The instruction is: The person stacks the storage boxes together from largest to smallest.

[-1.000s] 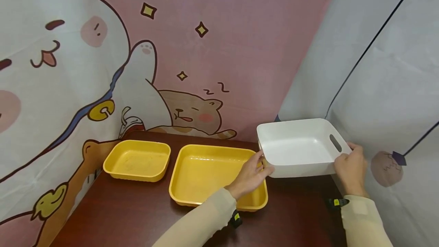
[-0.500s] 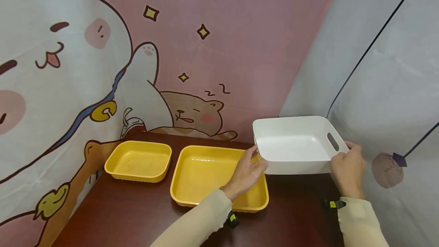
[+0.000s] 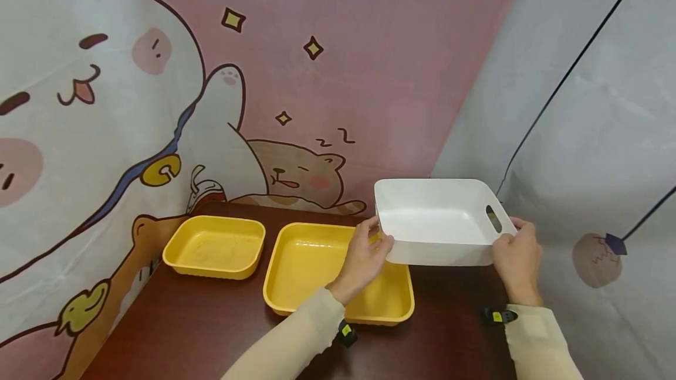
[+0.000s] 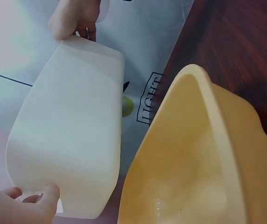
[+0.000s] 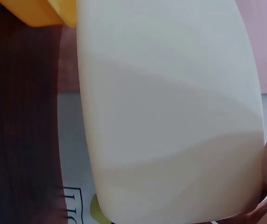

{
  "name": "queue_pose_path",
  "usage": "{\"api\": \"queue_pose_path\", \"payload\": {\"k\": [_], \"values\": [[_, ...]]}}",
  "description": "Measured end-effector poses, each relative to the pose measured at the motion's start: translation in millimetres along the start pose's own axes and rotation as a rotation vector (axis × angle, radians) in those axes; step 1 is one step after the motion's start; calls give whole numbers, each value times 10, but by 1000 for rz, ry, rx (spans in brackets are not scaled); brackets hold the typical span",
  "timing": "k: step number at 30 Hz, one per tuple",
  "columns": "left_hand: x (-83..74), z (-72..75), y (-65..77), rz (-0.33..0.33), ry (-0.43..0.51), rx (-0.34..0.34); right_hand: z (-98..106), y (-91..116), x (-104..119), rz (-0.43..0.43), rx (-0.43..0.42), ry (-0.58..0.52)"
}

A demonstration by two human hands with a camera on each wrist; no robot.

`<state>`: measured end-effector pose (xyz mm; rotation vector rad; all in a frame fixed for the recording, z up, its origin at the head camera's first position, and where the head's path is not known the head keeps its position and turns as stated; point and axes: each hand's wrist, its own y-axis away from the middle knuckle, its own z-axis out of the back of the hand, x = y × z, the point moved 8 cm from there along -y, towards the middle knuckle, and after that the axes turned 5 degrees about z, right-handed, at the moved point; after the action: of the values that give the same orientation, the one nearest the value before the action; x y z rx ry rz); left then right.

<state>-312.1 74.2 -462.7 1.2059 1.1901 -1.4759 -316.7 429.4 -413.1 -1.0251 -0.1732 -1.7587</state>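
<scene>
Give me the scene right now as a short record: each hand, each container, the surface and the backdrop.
Left hand: grips the left end of the white bin
Right hand: grips its right end, beside the handle hole
White bin: held off the table
Large yellow tray: on the table, partly hidden by the left arm
Small yellow tray: on the table, left of the large one
Table: dark reddish-brown
Backdrop: cartoon print

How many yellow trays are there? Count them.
2: the smaller yellow tray on the left, and the larger yellow tray beside it, partly hidden by the left arm and white tray.
</scene>
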Motion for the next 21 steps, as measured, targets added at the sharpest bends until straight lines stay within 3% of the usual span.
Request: {"api": "queue_pose_path", "payload": {"k": [16,21], "values": [[-46,422,-77,-15,-49,-182,-169,167,156,33,35,-96],[-87,533,-75,2,-42,-197,-206,195,212,57,47,-93]]}}
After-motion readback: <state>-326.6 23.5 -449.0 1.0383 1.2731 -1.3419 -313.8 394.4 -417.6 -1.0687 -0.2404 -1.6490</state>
